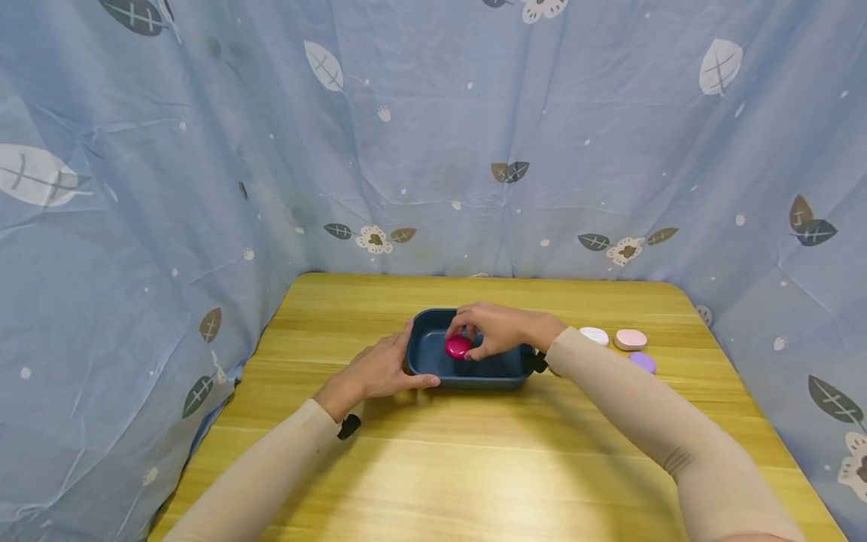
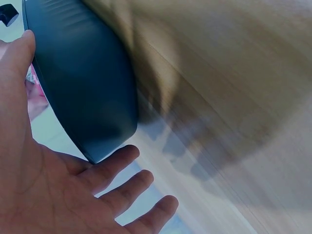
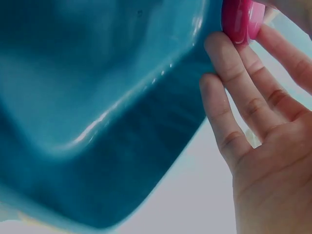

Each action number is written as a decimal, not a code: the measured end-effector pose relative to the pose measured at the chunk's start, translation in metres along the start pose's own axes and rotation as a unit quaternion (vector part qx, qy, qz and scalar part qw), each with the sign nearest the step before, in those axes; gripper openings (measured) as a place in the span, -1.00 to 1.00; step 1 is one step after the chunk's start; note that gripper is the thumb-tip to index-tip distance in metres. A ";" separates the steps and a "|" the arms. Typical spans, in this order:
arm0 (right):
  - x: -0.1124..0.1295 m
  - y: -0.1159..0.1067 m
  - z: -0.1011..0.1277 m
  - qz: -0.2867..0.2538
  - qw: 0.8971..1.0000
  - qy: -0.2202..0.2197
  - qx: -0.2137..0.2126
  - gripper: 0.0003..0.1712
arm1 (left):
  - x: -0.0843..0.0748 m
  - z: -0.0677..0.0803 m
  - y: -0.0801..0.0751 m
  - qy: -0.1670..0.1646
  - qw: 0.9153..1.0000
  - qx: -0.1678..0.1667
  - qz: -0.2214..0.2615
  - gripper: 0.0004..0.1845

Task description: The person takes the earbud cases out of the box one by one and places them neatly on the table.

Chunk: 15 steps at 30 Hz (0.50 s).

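Observation:
A dark blue rectangular tray sits in the middle of the wooden table. My right hand reaches over it and pinches a round magenta disc just inside the tray; in the right wrist view the magenta disc shows between my fingertips, above the tray's inner wall. My left hand rests against the tray's left end with fingers straight. The left wrist view shows my left hand spread beside the tray's outer wall.
Three more discs lie on the table right of the tray: a white one, a pink one and a purple one. Blue leaf-print cloth encloses the table on three sides.

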State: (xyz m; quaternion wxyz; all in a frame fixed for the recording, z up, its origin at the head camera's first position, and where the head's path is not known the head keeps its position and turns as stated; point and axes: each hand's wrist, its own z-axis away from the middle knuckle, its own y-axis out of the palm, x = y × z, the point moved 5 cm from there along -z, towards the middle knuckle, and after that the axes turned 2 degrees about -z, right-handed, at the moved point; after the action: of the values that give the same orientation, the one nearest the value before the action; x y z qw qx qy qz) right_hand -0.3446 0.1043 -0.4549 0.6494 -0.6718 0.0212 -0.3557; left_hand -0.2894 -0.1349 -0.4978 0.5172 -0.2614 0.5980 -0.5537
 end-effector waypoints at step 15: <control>-0.018 -0.012 0.081 -0.036 0.995 0.038 -0.079 -0.49 | 0.000 0.000 0.001 -0.003 1.000 0.002 0.009 0.57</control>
State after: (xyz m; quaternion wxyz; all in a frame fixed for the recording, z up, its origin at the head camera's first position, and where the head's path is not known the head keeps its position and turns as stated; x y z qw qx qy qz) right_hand -0.3226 0.1843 -0.4442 0.5795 -0.7074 0.0502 -0.4015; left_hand -0.2894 -0.1349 -0.4987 0.5249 -0.2563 0.5976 -0.5493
